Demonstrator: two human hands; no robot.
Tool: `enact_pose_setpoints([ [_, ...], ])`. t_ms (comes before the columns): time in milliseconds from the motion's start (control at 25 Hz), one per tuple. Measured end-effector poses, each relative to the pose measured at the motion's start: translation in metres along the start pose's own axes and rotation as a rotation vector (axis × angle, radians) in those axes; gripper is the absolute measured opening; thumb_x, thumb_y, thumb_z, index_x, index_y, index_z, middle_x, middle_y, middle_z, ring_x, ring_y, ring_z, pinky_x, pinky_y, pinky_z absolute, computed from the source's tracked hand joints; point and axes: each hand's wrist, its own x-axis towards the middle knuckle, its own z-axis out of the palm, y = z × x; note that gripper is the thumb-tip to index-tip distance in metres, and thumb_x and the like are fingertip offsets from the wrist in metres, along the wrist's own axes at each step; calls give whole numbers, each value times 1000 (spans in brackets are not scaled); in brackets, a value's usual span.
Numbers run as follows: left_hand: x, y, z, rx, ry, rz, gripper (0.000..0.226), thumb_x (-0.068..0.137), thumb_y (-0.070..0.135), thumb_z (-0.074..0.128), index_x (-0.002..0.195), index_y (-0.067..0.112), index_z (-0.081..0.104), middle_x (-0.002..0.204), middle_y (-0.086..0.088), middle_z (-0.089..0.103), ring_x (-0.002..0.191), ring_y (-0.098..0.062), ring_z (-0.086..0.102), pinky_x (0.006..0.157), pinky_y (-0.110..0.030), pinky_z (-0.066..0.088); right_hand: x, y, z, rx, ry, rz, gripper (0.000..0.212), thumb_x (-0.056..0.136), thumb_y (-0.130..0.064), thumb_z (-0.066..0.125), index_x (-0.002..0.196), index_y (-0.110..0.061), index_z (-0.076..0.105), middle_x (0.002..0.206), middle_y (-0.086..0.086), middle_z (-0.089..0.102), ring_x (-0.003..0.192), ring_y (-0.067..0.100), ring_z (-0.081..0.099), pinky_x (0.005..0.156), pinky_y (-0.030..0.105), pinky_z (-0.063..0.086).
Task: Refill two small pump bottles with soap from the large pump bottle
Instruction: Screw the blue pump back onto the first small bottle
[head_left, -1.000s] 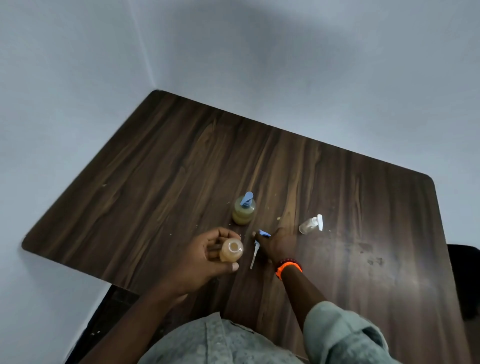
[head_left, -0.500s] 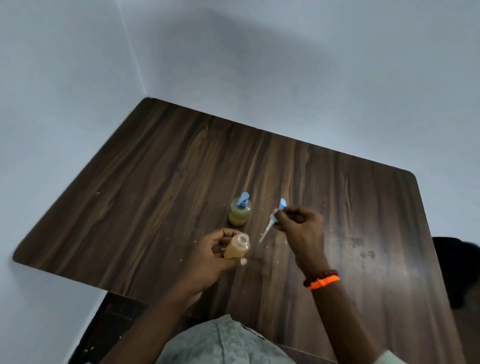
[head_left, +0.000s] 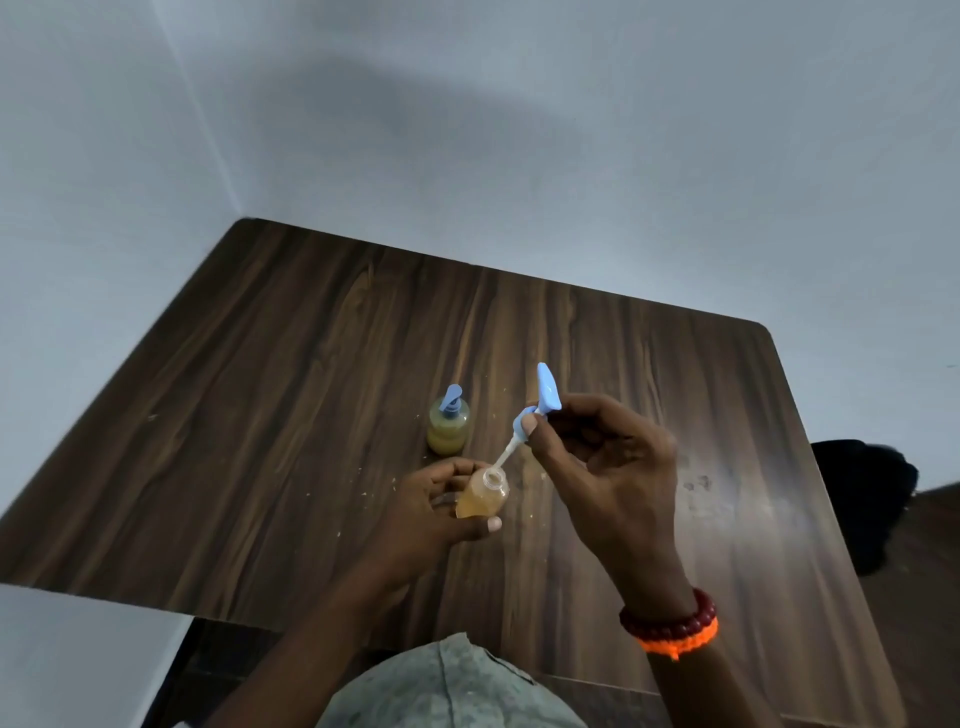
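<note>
Both hands (head_left: 605, 462) partly hide bottle (head_left: 480, 500) and pump (head_left: 540, 402).

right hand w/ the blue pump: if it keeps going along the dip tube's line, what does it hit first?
Most likely the open neck of the small bottle in the left hand. The right hand aims the pump tube tip at its mouth; depth is uncertain.

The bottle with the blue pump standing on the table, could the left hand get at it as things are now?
Probably not yet. The way to the bottle with the blue pump looks open, but the left hand grips the small open bottle, which it would have to set down first.
</note>
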Motion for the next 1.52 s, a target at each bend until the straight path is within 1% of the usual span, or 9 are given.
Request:
enact_pose_setpoints([
  [440, -10, 6, 1, -69, -15, -21, 53, 77, 2, 89, 124, 23, 74, 123, -5, 76, 118, -28, 72, 99, -55, 61, -25, 33, 9, -120, -167, 89, 20, 90, -21, 77, 110, -23, 76, 102, -8, 79, 98, 5, 76, 88, 25, 64],
  [640, -12, 3, -1, -60, -5, -21, 54, 76, 4, 91, 124, 21, 73, 121, -8, 77, 118, -28, 72, 103, -55, 59, -23, 31, 7, -59, -196, 107, 27, 89, -31, 76, 115, -25, 75, 107, -12, 80, 103, 2, 76, 90, 25, 64],
  [840, -13, 6, 1, -30, -25, 5, 50, 78, 8, 91, 122, 25, 75, 122, -3, 77, 121, -25, 70, 103, -56, 59, -26, 30, 13, -116, -82, 111, 25, 79, -31, 87, 96, -20, 71, 90, -5, 74, 89, 13, 74, 84, 40, 64],
  [920, -12, 6, 1, -42, -40, -2, 52, 78, 7, 90, 124, 24, 73, 125, -3, 76, 123, -26, 70, 104, -58, 58, -28, 29, 12, -61, -84, 150, 46, 76, -30, 91, 111, -20, 63, 100, -4, 74, 98, 15, 74, 89, 42, 63],
  [1040, -13, 8, -1, -41, -31, -24, 58, 76, 8, 91, 129, 24, 71, 128, -3, 75, 122, -25, 70, 106, -56, 57, -30, 29, 3, 79, -172, 252, 85, 80, -26, 88, 149, -31, 39, 127, -5, 75, 125, 6, 68, 113, 44, 49],
  [1160, -15, 8, -2, -15, -29, -4, 58, 76, 7, 91, 129, 22, 71, 126, -3, 76, 122, -23, 70, 107, -55, 56, -30, 29, 3, 147, -190, 261, 86, 83, -16, 86, 152, -31, 37, 115, 1, 81, 117, 12, 75, 118, 55, 45],
  [1280, -16, 9, 0, -21, -57, -8, 55, 77, 3, 90, 127, 20, 72, 125, -6, 76, 121, -26, 71, 105, -57, 57, -29, 30, 11, 45, -144, 230, 86, 77, -20, 91, 147, -34, 42, 100, 11, 75, 99, 19, 77, 99, 42, 61],
  [1400, -18, 10, 1, -42, -70, -5, 55, 78, 1, 89, 127, 19, 72, 126, -6, 76, 121, -27, 71, 105, -57, 57, -31, 33, 13, 37, -208, 224, 96, 79, -24, 90, 156, -33, 33, 118, 0, 75, 113, 10, 73, 97, 15, 56],
  [1520, -19, 8, -2, -49, -54, -7, 55, 77, 3, 90, 126, 22, 73, 123, -8, 77, 120, -29, 71, 106, -57, 57, -30, 33, 12, 74, -190, 203, 78, 85, -13, 84, 152, -23, 45, 120, -5, 79, 117, 8, 74, 106, 26, 56],
])
